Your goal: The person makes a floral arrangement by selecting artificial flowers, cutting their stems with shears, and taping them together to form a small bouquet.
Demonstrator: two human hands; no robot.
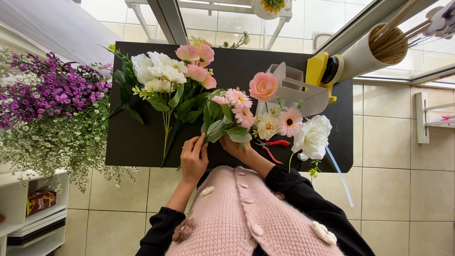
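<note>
- Left hand (193, 159): positioned at the near edge of the black bench (137, 142), fingers (199, 142) curled together around the lower stems of the small pink bouquet (227, 116).
- Right hand (235, 147): located just beside the left hand, under the bouquet's leaves; the foliage covers most of it, so the fingers cannot be told as spread or pressed, though the hand touches the stem bundle.
- Small pink bouquet: pink daisy-type blooms with green leaves, held at the centre of the bench's near edge, heads pointing away from the person.
- Large bunch (163, 78): white and pink flowers on long green stems, lying flat on the bench to the left of the held bouquet, stems reaching towards the near edge.
- Red-handled snips (272, 146): lying on the bench just right of the right hand.
- Loose flowers, right side: one large white rose (313, 135), one pink rose (263, 86), one pink daisy (289, 121) and one cream bloom (267, 125), grouped near the snips.
- Grey holder (298, 90): stands behind the loose flowers; a yellow dispenser (322, 71) sits beside it at the far right corner.
- Purple and small white flowers (52, 109): massed off the bench's left side, above a white shelf (28, 199).
- White tube (365, 54): upper right, filled with wooden sticks.
</note>
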